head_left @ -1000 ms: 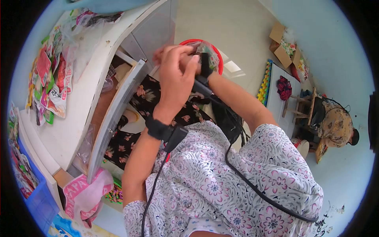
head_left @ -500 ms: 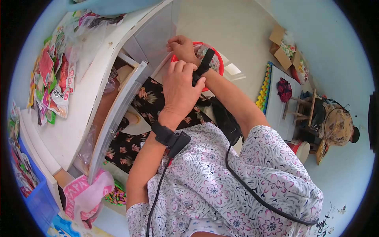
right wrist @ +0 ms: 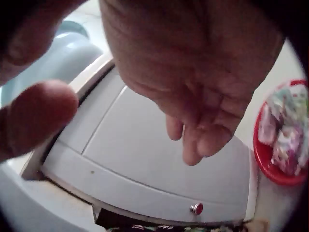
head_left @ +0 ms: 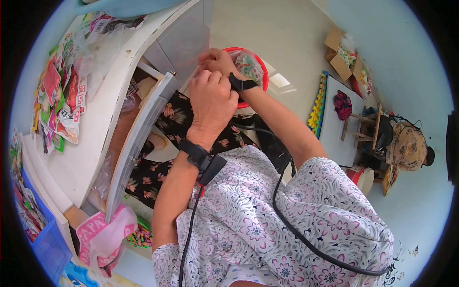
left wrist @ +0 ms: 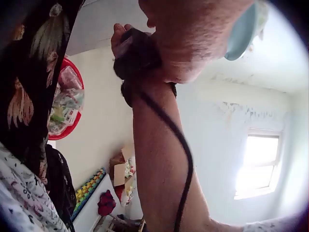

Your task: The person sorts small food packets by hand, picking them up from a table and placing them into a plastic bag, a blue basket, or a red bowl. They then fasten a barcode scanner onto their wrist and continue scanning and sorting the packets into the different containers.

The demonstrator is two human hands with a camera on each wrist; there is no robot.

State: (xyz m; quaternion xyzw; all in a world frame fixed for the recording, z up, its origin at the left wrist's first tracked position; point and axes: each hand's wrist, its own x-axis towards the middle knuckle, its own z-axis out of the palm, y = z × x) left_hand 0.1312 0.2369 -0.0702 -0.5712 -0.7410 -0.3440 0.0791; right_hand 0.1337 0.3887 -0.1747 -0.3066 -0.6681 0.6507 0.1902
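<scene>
My left hand (head_left: 213, 95) is curled over my right wrist and grips the black wrist strap (head_left: 240, 84) there. In the left wrist view the strap (left wrist: 140, 53) wraps the wrist above my right forearm (left wrist: 159, 159), with a black cable running down it. My right hand (head_left: 217, 60) is raised in front of the white cabinet door (head_left: 184, 38); its fingers (right wrist: 193, 145) hang loosely curled and hold nothing. Just beyond both hands, a red basin (head_left: 262, 71) of snack packets sits on the floor.
A white table (head_left: 95, 143) at the left carries a heap of snack packets (head_left: 62, 95); an open drawer front (head_left: 138, 138) juts from it. A pink cloth (head_left: 103, 234) and a blue crate (head_left: 45, 244) lie lower left. Another person (head_left: 406, 148) sits far right.
The strap end that stuck up half a second ago now lies flat round my right wrist. My left hand has closed over that wrist, and both hands sit slightly higher.
</scene>
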